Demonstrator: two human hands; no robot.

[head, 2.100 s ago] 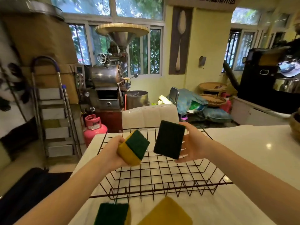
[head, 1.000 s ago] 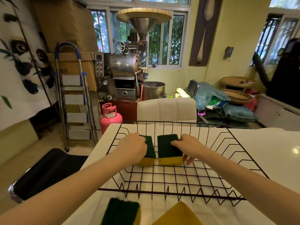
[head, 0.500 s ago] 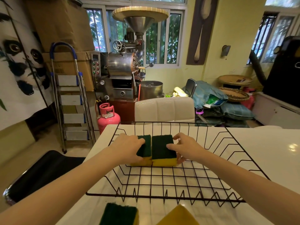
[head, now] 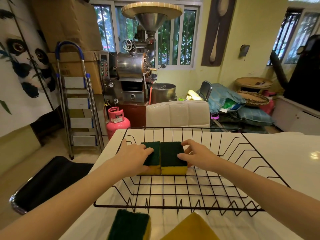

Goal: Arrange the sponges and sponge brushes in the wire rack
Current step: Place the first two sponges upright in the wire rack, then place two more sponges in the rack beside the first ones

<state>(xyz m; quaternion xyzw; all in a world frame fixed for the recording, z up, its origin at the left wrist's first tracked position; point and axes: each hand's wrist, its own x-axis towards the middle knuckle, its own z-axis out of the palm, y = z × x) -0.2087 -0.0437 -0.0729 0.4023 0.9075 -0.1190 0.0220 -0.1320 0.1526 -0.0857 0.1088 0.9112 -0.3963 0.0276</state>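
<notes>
A black wire rack (head: 242, 207) stands on the white table. Two yellow sponges with dark green scouring tops lie flat and side by side in its far left part. My left hand (head: 133, 157) rests on the left sponge (head: 154, 154), fingers spread over its top and left side. The right sponge (head: 170, 155) is held by my right hand (head: 196, 155), thumb on top and fingers at its right side. In front of the rack lie a third sponge (head: 129, 225), green side up, and a fourth sponge (head: 192, 228), yellow side up.
The white table (head: 285, 153) runs on to the right of the rack. A white padded chair back (head: 177, 112) stands just behind the table's far edge. A black chair seat (head: 50, 181) is low on the left. A ladder, gas bottle and roasting machine stand further back.
Both hands carried the two sponges down from the air into the rack and set them flat, green side up. Since half a second ago the sponges sit pressed together; the hands barely moved.
</notes>
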